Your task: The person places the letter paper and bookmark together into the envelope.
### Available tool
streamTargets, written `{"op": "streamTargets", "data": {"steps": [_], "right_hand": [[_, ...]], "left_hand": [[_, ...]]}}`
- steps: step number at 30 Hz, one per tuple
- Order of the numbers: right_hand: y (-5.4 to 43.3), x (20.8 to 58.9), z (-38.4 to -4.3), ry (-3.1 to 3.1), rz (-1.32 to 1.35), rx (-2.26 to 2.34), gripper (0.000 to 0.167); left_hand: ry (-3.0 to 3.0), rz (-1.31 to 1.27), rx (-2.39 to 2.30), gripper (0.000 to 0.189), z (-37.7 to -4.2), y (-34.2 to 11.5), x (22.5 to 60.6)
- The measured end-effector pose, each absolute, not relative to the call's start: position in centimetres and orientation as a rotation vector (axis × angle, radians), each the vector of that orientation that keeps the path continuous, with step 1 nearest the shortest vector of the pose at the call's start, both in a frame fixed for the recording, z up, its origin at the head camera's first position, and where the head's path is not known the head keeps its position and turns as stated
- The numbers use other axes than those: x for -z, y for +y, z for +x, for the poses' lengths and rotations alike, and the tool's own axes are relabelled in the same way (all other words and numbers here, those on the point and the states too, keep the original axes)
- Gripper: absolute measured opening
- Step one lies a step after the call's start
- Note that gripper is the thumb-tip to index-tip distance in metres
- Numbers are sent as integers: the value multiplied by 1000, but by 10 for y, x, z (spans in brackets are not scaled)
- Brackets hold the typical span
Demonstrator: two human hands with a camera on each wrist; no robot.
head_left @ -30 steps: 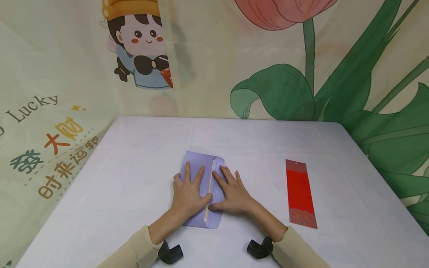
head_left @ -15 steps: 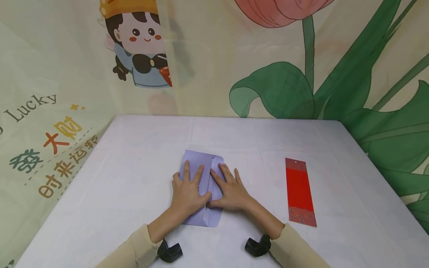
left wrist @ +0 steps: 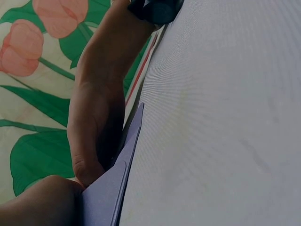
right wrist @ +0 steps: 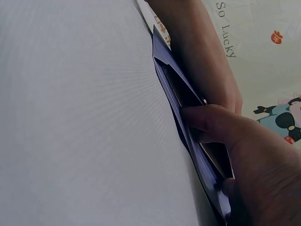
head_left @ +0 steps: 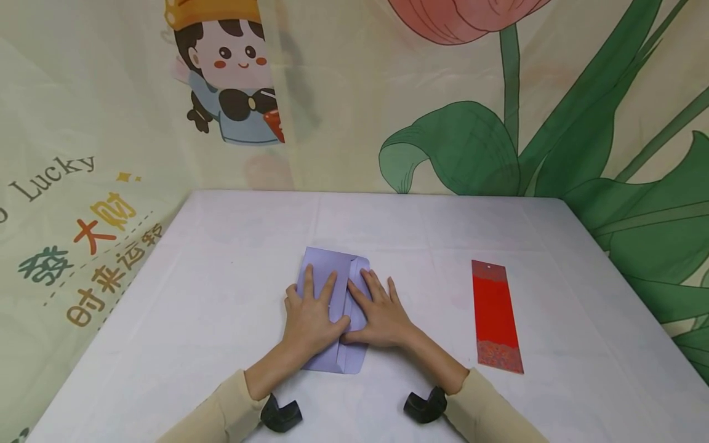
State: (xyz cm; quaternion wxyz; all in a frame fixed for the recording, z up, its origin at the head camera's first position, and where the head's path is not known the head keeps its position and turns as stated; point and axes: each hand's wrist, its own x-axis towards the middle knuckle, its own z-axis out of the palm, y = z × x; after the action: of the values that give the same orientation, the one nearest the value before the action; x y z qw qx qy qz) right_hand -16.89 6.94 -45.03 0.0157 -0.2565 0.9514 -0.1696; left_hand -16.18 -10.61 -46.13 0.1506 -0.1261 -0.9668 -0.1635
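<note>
A purple paper envelope [head_left: 333,364] lies on the table a little left of its middle, its long flap along the right side. My left hand [head_left: 311,317] rests flat on the envelope's body, fingers spread. On the flap lies my right hand [head_left: 388,315], also spread, with thumb and index finger near the fold. In the right wrist view, the envelope's mouth [right wrist: 181,87] gapes, and a digit of the right hand [right wrist: 263,155] touches its edge. What is inside is too dark to tell. The left wrist view shows the envelope [left wrist: 106,193] edge-on, slightly raised.
A red strip of card [head_left: 495,314] with a small hole at its top lies to the right of my hands. White cloth covers the table [head_left: 244,246]. Behind stands a printed curtain [head_left: 338,92]. A black wrist mount [head_left: 281,415] sits below each wrist.
The pale strip along the envelope's fold has gone from sight. The gap there looks narrower, and the right hand has shifted very slightly left. My left hand has hardly moved.
</note>
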Motion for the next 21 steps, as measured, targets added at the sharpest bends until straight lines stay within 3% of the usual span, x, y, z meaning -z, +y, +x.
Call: {"op": "streamTargets", "data": {"steps": [15, 21], "right_hand": [[80, 450, -172, 2865, -884, 719, 103], [114, 413, -160, 2800, -619, 974, 84]], "left_hand": [[-2759, -360, 479, 82, -163, -106, 461], [-2754, -341, 529, 81, -162, -105, 464]]}}
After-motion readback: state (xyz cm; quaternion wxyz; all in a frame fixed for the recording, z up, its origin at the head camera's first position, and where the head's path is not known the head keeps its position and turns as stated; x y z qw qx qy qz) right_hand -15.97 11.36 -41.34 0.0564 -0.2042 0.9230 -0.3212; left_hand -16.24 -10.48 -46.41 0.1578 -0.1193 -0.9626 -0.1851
